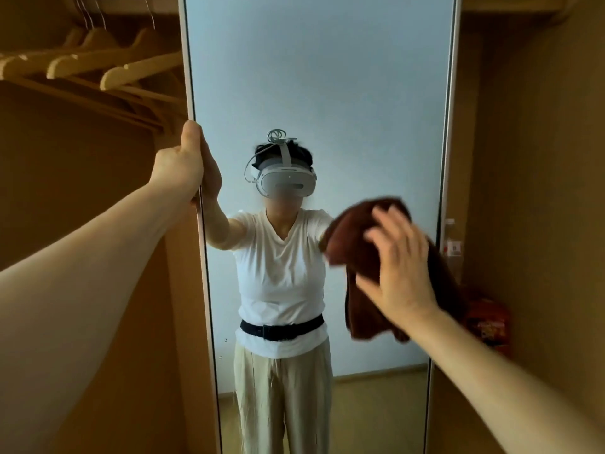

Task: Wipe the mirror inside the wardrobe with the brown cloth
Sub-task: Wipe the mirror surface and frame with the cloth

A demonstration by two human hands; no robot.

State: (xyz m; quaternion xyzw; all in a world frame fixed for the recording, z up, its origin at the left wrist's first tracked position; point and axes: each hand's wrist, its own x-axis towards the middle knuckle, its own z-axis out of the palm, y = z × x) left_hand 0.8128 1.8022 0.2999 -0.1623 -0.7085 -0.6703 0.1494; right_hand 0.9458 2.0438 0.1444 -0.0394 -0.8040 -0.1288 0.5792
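A tall mirror [327, 77] with a thin pale frame stands straight ahead between wooden wardrobe panels. It reflects a person in a white shirt and a headset. My left hand [183, 162] grips the mirror's left edge at about mid height, thumb up along the frame. My right hand [399, 263] presses the brown cloth [357, 247] flat against the glass on the right side, fingers spread. The cloth bunches above the hand and hangs in folds below it. The hand and cloth look blurred.
Several wooden hangers [91, 65] hang on a rail in the open compartment at upper left. A wooden panel [523, 158] stands to the right of the mirror. A red object [491, 326] sits low behind my right forearm.
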